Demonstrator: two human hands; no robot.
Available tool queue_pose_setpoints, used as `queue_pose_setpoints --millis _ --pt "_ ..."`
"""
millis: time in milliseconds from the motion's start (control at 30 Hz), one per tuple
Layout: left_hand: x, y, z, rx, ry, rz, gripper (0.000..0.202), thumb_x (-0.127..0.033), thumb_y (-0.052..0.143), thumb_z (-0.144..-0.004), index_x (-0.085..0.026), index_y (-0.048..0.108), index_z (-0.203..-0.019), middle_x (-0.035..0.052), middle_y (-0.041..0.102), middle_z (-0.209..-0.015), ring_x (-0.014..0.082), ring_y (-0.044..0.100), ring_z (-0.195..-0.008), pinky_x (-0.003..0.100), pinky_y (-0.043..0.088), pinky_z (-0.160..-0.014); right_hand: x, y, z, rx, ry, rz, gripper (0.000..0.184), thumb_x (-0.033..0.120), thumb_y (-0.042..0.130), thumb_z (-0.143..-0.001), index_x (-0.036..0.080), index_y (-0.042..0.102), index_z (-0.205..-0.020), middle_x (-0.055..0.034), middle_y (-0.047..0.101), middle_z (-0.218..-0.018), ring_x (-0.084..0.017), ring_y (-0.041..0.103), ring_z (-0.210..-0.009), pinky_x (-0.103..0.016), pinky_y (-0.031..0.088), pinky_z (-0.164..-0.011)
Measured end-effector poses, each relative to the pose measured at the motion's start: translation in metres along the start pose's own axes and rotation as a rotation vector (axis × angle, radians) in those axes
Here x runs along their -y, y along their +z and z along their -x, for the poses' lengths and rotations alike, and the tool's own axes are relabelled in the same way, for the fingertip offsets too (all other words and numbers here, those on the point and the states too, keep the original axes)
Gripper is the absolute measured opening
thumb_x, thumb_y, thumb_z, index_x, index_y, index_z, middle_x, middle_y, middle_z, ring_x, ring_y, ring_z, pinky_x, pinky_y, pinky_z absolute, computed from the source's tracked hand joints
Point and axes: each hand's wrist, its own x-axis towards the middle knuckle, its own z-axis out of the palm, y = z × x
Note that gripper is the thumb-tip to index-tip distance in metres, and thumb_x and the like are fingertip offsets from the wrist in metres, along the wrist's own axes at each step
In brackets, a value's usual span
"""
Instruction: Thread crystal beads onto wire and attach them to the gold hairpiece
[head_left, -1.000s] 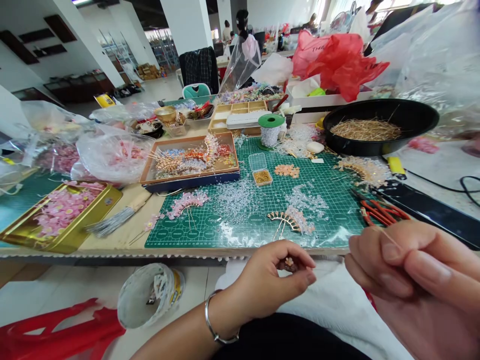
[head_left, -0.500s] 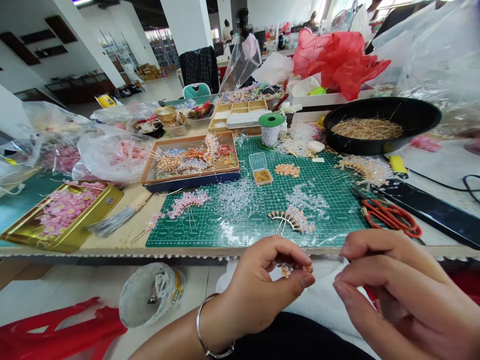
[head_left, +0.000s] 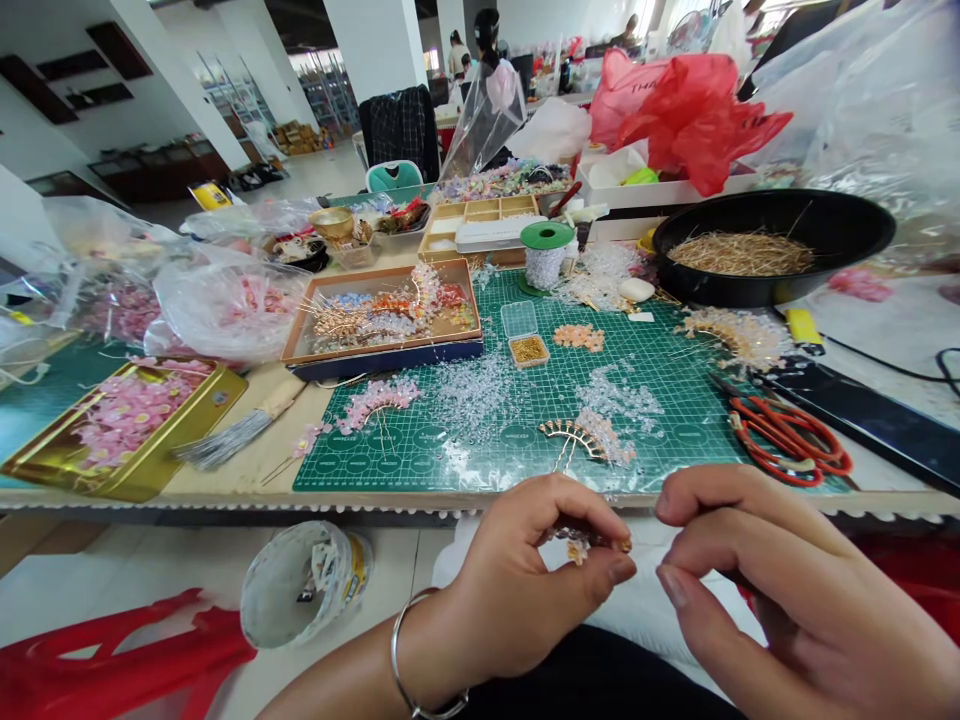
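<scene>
Above my lap, at the table's front edge, my left hand (head_left: 551,580) pinches a small beaded hair ornament (head_left: 577,549) between thumb and fingers. Pale flower-like beads and a bit of gold metal show; my fingers cover the rest. My right hand (head_left: 780,580) is held just to the right, apart from the ornament. Its thumb and a fingertip close together, but anything thin between them is too small to make out. Beyond my hands, a gold comb-like hairpiece with peach beads (head_left: 589,436) lies on the green cutting mat (head_left: 435,470).
Clear beads (head_left: 472,395), peach beads (head_left: 579,337) and a small box of gold beads (head_left: 529,349) lie on the mat. Red-handled pliers (head_left: 787,435) and a phone (head_left: 877,410) are at right. A gold tin (head_left: 135,485) of pink flowers stands left; a bucket (head_left: 262,590) is below.
My right hand has shifted slightly left, nearer my left hand. The left hand keeps its pinch on the ornament, which has turned a little. The view has moved slightly.
</scene>
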Motion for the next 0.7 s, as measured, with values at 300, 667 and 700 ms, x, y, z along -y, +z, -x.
queue_pose_setpoints --millis 300,667,700 --pt "0.000 -0.005 0.000 0.033 0.150 -0.161 0.010 -0.014 0.072 -0.083 -0.018 0.065 -0.089 0.0038 0.070 -0.084 0.0160 0.066 -0.080 0.030 0.050 -0.077 -0.002 0.005 -0.004 0.041 0.034 -0.023 0.011 0.018 0.059 -0.083 0.027 0.056 -0.078 -0.0044 0.057 -0.094 -0.021 0.061 -0.080 -0.030 0.050 -0.063" --pt "-0.006 -0.010 -0.004 0.080 0.315 -0.400 0.012 -0.013 0.064 -0.087 -0.021 0.062 -0.095 0.0035 0.073 -0.086 0.0161 0.069 -0.081 0.029 0.053 -0.075 -0.006 0.003 -0.010 0.185 0.148 -0.152 0.016 0.017 0.056 -0.085 0.025 0.053 -0.072 -0.0023 0.058 -0.090 -0.018 0.061 -0.079 -0.028 0.051 -0.063" --pt "-0.006 -0.011 -0.004 0.087 0.341 -0.431 0.013 -0.013 0.063 -0.087 -0.022 0.062 -0.097 0.0036 0.073 -0.087 0.0164 0.069 -0.081 0.029 0.053 -0.075 -0.007 0.003 -0.011 0.190 0.142 -0.162 0.017 0.017 0.056 -0.085 0.025 0.052 -0.072 -0.0018 0.058 -0.088 -0.017 0.061 -0.076 -0.027 0.051 -0.061"
